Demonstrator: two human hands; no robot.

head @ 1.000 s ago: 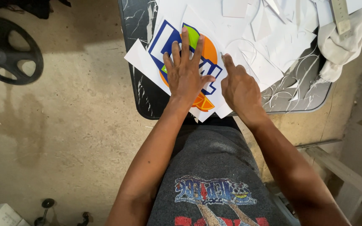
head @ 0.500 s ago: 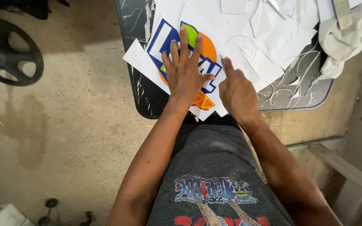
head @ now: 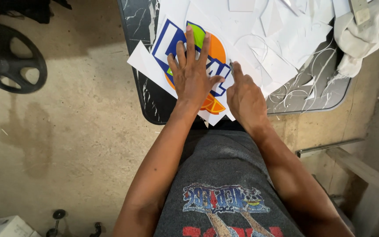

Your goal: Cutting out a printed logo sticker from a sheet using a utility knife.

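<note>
My left hand (head: 192, 78) lies flat, fingers spread, on the glossy orange-blue-green sticker sheet (head: 211, 52) — my right hand (head: 245, 97) pinches a thin blade (head: 230, 66) at its edge — on the marbled table (head: 154, 98).

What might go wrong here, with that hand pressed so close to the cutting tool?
1. The left hand lies flat on the sticker right beside the blade in the right hand; a slip could nick its thumb.
2. The sticker overhangs the table edge, so it may shift or tear.
3. Paper scraps crowd the cutting spot and could snag the blade.
</note>
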